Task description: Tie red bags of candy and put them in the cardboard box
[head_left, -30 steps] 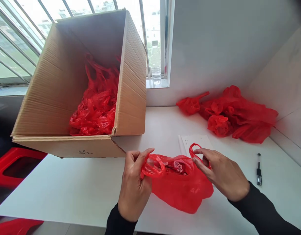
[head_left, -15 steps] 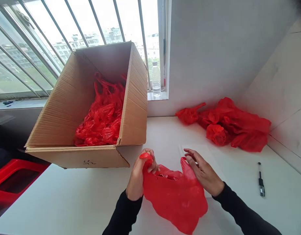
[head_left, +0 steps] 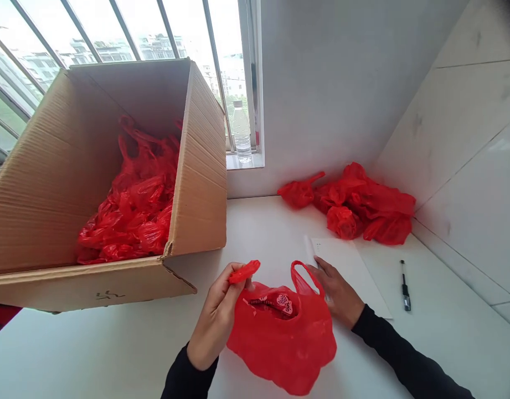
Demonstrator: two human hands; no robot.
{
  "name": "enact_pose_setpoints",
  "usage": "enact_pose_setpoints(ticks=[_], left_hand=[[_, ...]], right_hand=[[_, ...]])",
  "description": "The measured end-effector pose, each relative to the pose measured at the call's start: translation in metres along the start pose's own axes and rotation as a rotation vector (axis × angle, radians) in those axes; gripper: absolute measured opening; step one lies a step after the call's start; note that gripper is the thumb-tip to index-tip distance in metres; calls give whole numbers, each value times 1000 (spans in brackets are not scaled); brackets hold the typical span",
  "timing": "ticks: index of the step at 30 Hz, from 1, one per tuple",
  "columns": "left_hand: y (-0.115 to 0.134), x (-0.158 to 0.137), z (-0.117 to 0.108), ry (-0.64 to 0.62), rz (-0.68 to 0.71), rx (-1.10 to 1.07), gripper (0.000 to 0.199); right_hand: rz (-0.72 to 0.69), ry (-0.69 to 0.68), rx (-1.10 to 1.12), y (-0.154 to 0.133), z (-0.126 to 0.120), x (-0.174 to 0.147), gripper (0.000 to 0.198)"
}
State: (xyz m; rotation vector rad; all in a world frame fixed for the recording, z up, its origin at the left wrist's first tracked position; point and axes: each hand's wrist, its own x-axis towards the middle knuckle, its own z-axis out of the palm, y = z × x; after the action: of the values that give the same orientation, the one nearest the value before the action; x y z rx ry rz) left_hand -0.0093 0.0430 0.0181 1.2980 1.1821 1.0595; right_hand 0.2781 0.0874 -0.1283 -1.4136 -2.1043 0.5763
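A red plastic carrier bag (head_left: 283,343) sits at the front of the white table, its mouth open towards me. Inside it, a dark red package (head_left: 275,303) with white print shows through the opening. My left hand (head_left: 217,310) grips one of the bag's handles, which is bunched up above the thumb. On the other side, my right hand (head_left: 336,291) is open with fingers stretched out, right beside the standing loop of the other handle; whether it touches the loop I cannot tell. A white paper sheet (head_left: 354,271) lies under and beyond the right hand.
A large open cardboard box (head_left: 202,183) at the left holds many crumpled red bags (head_left: 134,205). More red bags (head_left: 366,205) lie against the back wall at the right. A pen (head_left: 405,288) rests on the table (head_left: 125,354). A clear bottle (head_left: 241,133) stands on the windowsill.
The view has turned right and come nearer the box. My right hand has lowered from the bag's handle top to beside it, and the bag's mouth has opened wider, showing the printed package.
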Motion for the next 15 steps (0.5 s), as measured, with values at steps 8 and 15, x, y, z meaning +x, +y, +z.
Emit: enact_pose_setpoints(ticks=[8,15], left_hand=[[0,8,7,78,-7,-181,27],[15,3,11,74,-60,-421,22]], right_hand=[[134,-42,402,-55,-51,-8,54],[99,-81,392,-120,-80,8,38]])
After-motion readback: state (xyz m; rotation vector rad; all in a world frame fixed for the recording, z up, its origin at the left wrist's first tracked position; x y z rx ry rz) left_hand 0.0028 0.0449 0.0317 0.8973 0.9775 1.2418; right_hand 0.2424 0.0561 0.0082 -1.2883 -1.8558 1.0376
